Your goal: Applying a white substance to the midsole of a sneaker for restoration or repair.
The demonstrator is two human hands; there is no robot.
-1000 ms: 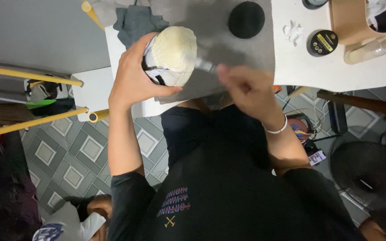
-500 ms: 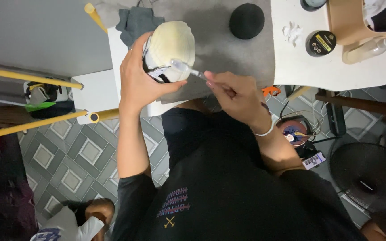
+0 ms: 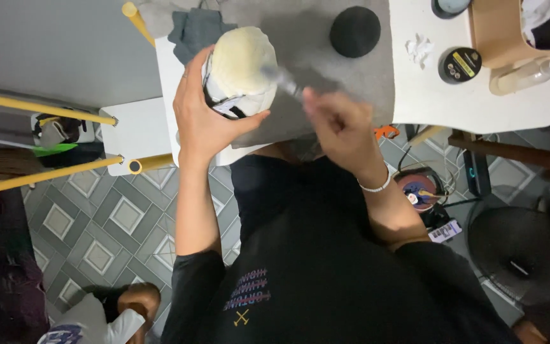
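Shoe (image 3: 240, 73), pale cream sole turned upward, white and black upper partly seen beneath: held above the near edge of a grey mat (image 3: 345, 83), gripped from the side by the left hand (image 3: 208, 121), whose fingers are wrapped around its far flank while the thumb is pressed along its near flank. Brush (image 3: 281, 79), slender, blurred: its tip is laid on the sole just beyond the thumb; its handle is enclosed in the right hand (image 3: 338, 124), fingers curled shut around it. A white bead bracelet (image 3: 377, 186) is worn on the right wrist. Grey cloth (image 3: 195, 28): bunched just past the left fingertips. Black round pad (image 3: 354, 30): set on the mat beyond the right knuckles. Round black tin (image 3: 459, 64) and crumpled white scrap (image 3: 420, 48): placed on the white table (image 3: 479, 105), well to the right of the right hand. Yellow poles (image 3: 39, 108): seen left of the left forearm, over patterned floor tiles (image 3: 97, 223).
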